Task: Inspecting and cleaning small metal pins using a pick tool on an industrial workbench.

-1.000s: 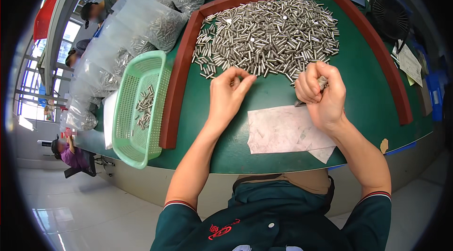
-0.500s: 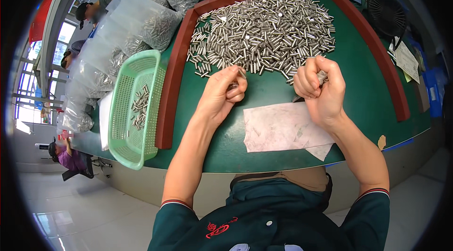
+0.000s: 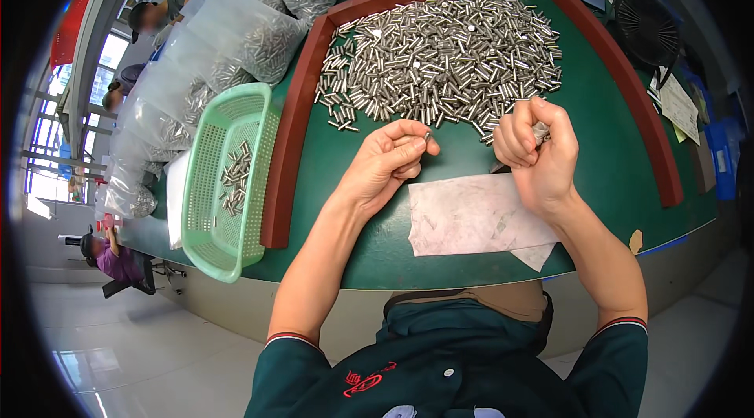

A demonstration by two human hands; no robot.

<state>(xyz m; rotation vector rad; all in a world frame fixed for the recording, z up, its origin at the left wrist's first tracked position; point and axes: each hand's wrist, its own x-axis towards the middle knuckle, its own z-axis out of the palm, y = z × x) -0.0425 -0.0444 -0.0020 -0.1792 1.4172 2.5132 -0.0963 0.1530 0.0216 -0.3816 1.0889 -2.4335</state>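
My left hand point(image 3: 383, 165) is closed in a pinch on a small metal pin point(image 3: 427, 137), whose end shows at the fingertips. To its right my right hand point(image 3: 543, 152) is curled closed, palm side up. Something greyish point(image 3: 540, 132) shows inside its fingers, too covered to name. Just beyond both hands spreads a large heap of short shiny metal pins point(image 3: 448, 60) on the green tabletop point(image 3: 357, 241). A stained whitish cloth point(image 3: 463, 218) lies flat below the hands, its right part near my right wrist.
A dark red raised border point(image 3: 287, 159) surrounds the heap on three sides. Left of it stands a green plastic basket point(image 3: 192, 198) with some pins inside. Clear bags of pins point(image 3: 271, 49) line the far left; a black fan point(image 3: 648, 25) is at right. Other people sit far left.
My left hand has shifted slightly right and down, and its fingers have straightened into a fingertip pinch around the pin. My right hand stays nearly in place, still closed.
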